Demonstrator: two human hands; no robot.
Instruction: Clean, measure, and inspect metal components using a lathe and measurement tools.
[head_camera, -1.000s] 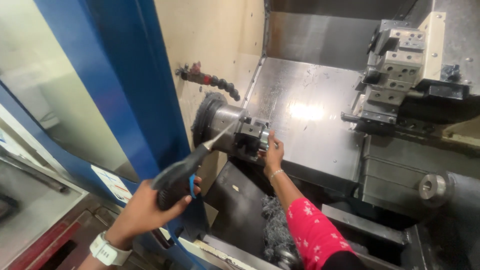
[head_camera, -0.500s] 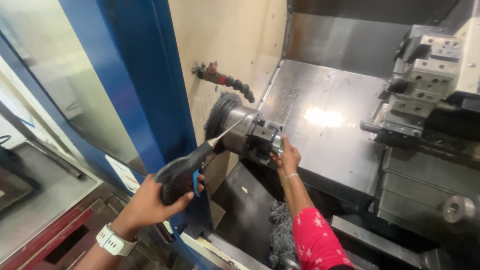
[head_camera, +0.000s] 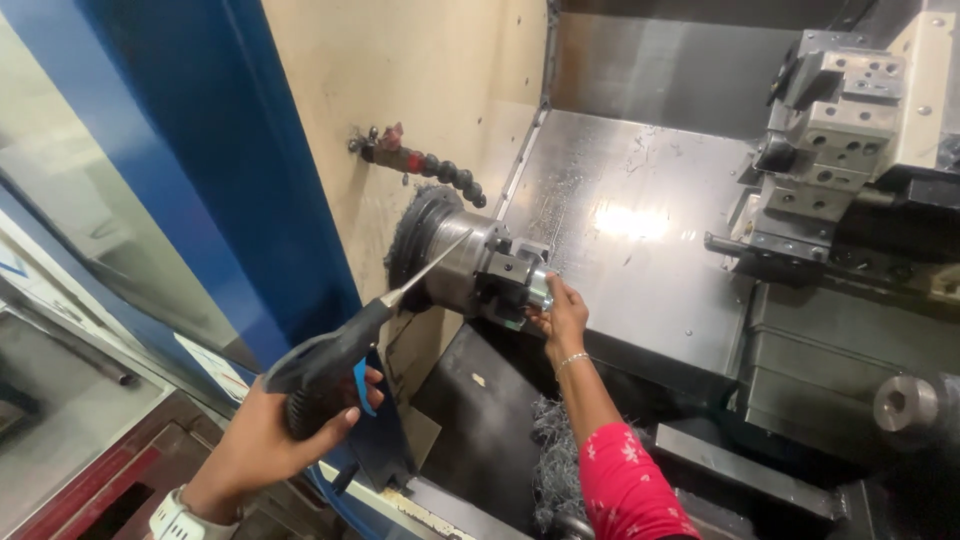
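Grip first: we find the left hand (head_camera: 262, 440) closed round the black handle of an air blow gun (head_camera: 335, 358), one finger lying by its blue trigger. The gun's thin metal nozzle runs up and to the right, and its tip sits close against the side of the lathe chuck (head_camera: 470, 262); we cannot tell whether tip and chuck touch. A white watch (head_camera: 178, 520) shows at the left wrist.

We find the right hand (head_camera: 562, 312) at the chuck's front face, fingers pinching a small round metal workpiece (head_camera: 539, 288) seated between the chuck jaws. A thin bracelet circles that wrist, and a pink patterned sleeve (head_camera: 628, 490) covers the arm below.

Around these, we note a segmented black coolant hose (head_camera: 430, 165) on the cream wall above the chuck, a grey tool turret (head_camera: 835, 150) well apart to the right, a tangle of metal swarf (head_camera: 556, 465) below the right forearm, and the blue machine door (head_camera: 200, 180) to the left.
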